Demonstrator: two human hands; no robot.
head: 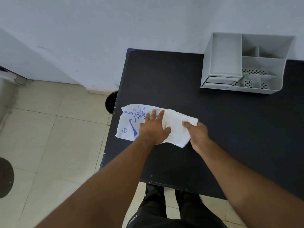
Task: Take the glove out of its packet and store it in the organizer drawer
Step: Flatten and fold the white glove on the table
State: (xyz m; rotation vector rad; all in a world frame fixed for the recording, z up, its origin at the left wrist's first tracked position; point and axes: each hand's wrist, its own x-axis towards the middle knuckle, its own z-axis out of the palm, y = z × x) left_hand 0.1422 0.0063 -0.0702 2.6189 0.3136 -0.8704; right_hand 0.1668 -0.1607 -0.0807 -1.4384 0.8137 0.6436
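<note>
A white glove packet with blue print lies flat at the left edge of the black table. My left hand presses flat on the packet, fingers spread. A translucent white glove sticks out of the packet's right end. My right hand pinches the glove's right edge between thumb and fingers. The grey organizer stands at the table's far right, with two small drawers low on its left front, both closed.
The organizer has several open compartments on top and at its right. A white wall runs behind the table. Tiled floor lies to the left, with a dark round object beside the table's edge. My legs show below the near edge.
</note>
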